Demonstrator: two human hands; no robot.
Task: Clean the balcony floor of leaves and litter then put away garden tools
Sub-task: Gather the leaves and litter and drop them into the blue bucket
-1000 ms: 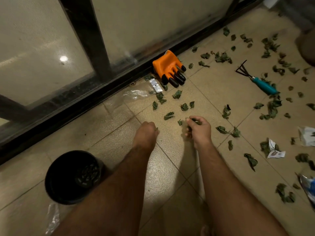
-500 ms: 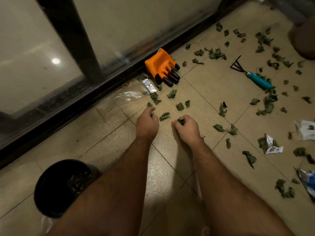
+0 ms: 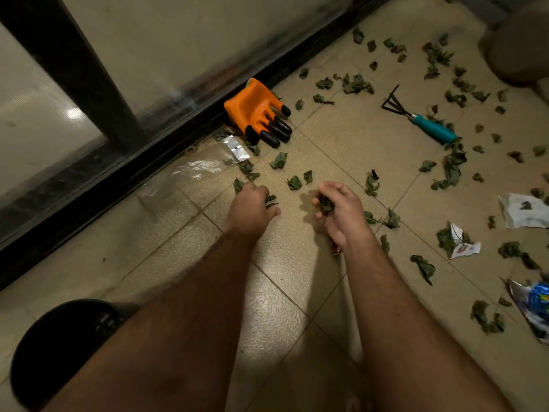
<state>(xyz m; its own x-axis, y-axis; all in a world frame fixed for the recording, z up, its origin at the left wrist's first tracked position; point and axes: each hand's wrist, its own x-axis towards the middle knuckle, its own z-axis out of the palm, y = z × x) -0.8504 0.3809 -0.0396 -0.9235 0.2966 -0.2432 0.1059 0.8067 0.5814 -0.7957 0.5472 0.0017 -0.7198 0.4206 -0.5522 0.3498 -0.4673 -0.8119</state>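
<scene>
Dry green leaves [image 3: 451,171] lie scattered over the beige tiled floor [image 3: 350,138]. My left hand [image 3: 251,205] is down on the tiles, its fingers curled over leaves [image 3: 271,200] by the glass side. My right hand [image 3: 341,208] is turned palm up and grips a small bunch of leaves [image 3: 325,205]. An orange clawed garden glove [image 3: 255,110] lies against the black door track. A small hand rake with a teal handle [image 3: 432,130] lies further right among leaves.
A black pot [image 3: 64,344] stands at the lower left beside my left arm. Clear plastic wrap [image 3: 193,169] and a silver packet [image 3: 236,147] lie by the track. Crumpled white paper [image 3: 524,211], another scrap [image 3: 463,245] and a blue wrapper [image 3: 534,304] lie at the right.
My right hand has lifted off the floor and turned palm up with leaves in it. My left hand has closed over leaves a little further forward.
</scene>
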